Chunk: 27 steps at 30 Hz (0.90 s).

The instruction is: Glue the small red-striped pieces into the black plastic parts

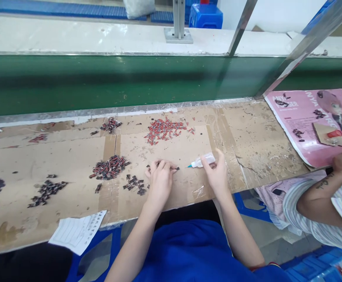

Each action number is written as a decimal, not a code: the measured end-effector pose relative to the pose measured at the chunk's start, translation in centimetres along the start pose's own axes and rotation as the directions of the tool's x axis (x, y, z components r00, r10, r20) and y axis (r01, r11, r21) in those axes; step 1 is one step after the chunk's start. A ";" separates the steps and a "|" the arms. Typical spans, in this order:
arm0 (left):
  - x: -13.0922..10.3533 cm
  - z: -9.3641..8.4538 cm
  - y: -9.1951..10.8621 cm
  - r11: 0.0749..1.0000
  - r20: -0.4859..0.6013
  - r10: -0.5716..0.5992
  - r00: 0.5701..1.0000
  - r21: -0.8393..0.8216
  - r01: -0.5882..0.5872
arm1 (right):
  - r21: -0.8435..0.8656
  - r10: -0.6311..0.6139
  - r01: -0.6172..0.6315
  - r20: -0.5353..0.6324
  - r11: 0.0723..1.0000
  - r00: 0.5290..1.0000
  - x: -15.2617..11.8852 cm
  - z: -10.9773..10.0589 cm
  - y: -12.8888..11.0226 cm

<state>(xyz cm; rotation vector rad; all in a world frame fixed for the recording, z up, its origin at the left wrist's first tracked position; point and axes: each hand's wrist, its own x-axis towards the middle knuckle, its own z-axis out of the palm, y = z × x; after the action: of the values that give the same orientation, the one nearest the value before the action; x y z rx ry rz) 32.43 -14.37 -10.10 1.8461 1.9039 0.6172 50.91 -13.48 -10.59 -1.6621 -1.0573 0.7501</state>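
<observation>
My right hand (217, 174) grips a small clear squeeze bottle (208, 158) between thumb and fingers. Its teal needle tip (189, 166) points left, a short gap from my left hand (161, 178). That left hand is closed low over the cardboard, its fingers bent together on a small black part (177, 168) that peeks out at the fingertips; the rest of it is hidden. Just left of this hand lies a loose group of small black parts (134, 184). Beyond both hands spreads a pile of small red parts (165, 129) with dark ends.
Left of me are a red-and-black pile (109, 167), black clusters (47, 192) and a paper slip (78, 232) over the table edge. A green conveyor belt (115, 84) runs behind. At right, a co-worker's arm (323, 192) rests by a pink poster (300, 125); a metal post (306, 51) slants above.
</observation>
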 end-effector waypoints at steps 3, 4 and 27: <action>0.0 -0.6 -0.6 1.000 -0.078 -0.013 0.997 -0.023 0.012 | -0.321 -0.194 0.150 -0.109 0.935 0.975 1.9 -0.8 -0.9; 0.0 -0.8 -0.8 0.999 -0.100 -0.016 0.995 -0.030 0.013 | -0.401 -0.260 0.197 -0.107 0.895 0.960 2.7 -0.8 -1.3; -1.6 -1.8 -1.2 0.854 -0.170 -0.131 0.977 -0.520 0.024 | -0.655 -0.114 0.682 0.689 0.326 0.716 7.6 7.9 -6.2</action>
<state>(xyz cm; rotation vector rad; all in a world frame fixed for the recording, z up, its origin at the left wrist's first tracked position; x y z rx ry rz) 30.44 -16.06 -9.36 1.3941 1.6930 1.1927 45.57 -2.56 -7.17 -1.8560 -2.5641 0.2225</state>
